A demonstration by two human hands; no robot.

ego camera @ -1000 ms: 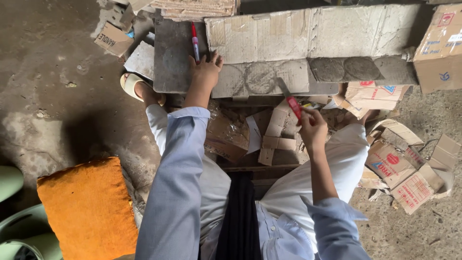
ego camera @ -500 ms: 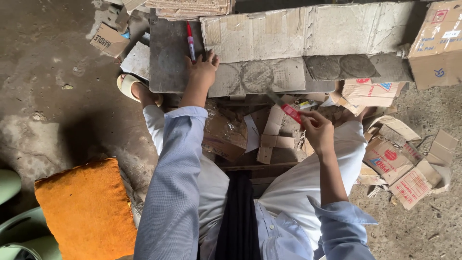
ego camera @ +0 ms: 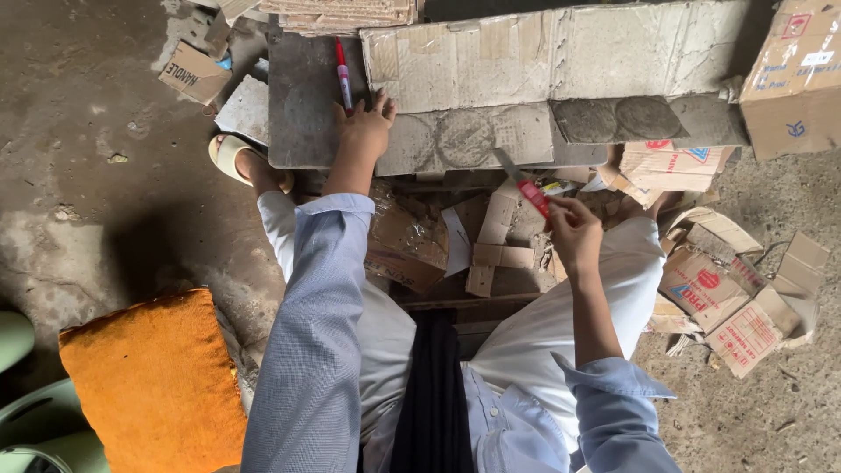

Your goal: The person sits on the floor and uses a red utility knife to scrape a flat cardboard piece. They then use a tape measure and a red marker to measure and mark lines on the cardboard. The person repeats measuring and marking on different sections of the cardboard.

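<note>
The right hand [ego camera: 574,236] grips a red-handled box cutter [ego camera: 524,186], fingers closed around it, blade over the grey cardboard sheet [ego camera: 455,140]. The left hand [ego camera: 363,131] presses flat, fingers spread, beside a red marker [ego camera: 343,74]. The cardboard looks light, stiff, best pinned near the cut.

Single head view only, looking steeply down from above the seated person, facing forward over lap and sleeves. Taking in near arms at bottom edge, cardboard slab [ego camera: 526,79] at top, concrete floor [ego camera: 96,201] left, orange cushion [ego camera: 149,385] lower left. No second view overlapping.
</note>
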